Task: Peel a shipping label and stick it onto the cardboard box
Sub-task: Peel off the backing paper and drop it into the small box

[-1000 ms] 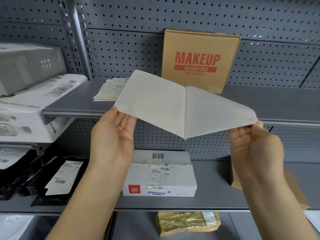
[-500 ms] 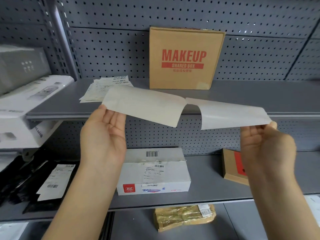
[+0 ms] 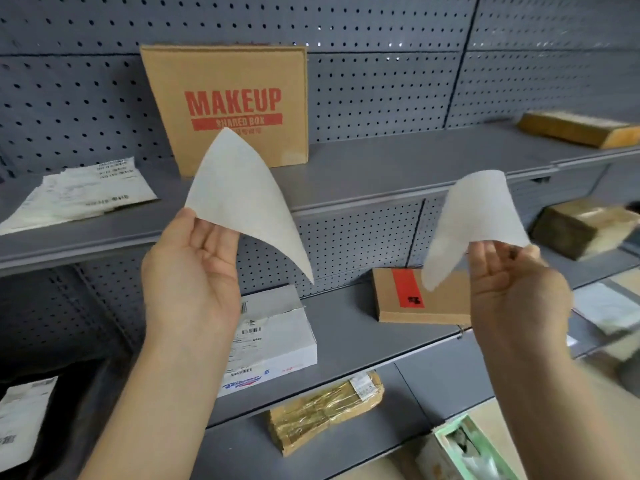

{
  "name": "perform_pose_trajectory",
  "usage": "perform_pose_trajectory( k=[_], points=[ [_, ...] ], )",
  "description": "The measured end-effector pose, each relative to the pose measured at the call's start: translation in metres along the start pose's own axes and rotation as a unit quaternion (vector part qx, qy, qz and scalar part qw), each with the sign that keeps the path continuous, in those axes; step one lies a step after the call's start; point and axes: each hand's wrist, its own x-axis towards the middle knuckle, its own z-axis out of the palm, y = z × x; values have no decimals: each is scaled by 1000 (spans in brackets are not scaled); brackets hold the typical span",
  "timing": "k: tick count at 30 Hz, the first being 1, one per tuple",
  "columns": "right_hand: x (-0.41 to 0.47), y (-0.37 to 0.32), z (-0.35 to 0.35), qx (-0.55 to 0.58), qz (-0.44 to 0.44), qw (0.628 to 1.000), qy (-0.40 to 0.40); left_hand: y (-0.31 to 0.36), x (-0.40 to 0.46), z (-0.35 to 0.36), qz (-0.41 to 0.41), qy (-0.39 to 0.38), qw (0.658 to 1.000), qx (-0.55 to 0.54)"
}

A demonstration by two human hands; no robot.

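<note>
My left hand (image 3: 188, 271) pinches the lower corner of a cream, opaque shipping label (image 3: 239, 202), which curls upward with its blank side toward me. My right hand (image 3: 516, 289) pinches a thinner, more see-through backing sheet (image 3: 474, 216). The two sheets are fully apart, with a gap between them. Behind the label, a cardboard box printed MAKEUP (image 3: 225, 81) stands upright on the upper shelf against the pegboard. A flat cardboard box with a red stripe (image 3: 398, 306) lies on the middle shelf, below the backing sheet.
A stack of printed labels (image 3: 79, 195) lies at the left of the upper shelf. A white labelled box (image 3: 277, 341) sits on the middle shelf and a tape-wrapped parcel (image 3: 325, 410) below it. Brown parcels (image 3: 581, 129) (image 3: 581, 226) sit at the right.
The two sheets, joined at a central seam before, have come completely apart. My hands moved away from each other and the view swung to the right.
</note>
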Motion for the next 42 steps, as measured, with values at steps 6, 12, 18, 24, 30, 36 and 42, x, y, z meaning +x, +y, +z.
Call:
perform_pose_trajectory(
  k=[6,12,18,24,30,36,42],
  points=[
    [20,-50,-43,-20,-40,997,61,-61,-28,27,-51,-43,997,31],
    [33,-96,-93,-48,-86,986,135,-123,-65,46,-105,-66,989,76],
    [37,-139,-136,-81,-111,976,170,-178,-102,60,-183,-92,970,129],
    [36,-172,-174,-105,-129,960,226,-235,-131,60,-261,-104,947,158],
    [43,-179,-220,-143,-138,938,285,-296,-149,42,-323,-91,926,174],
    [56,-164,-280,-191,-120,902,369,-357,-153,5,-369,-61,905,202],
    [74,-134,-348,-228,-88,881,405,-406,-152,-33,-386,-44,891,235]
  ],
)
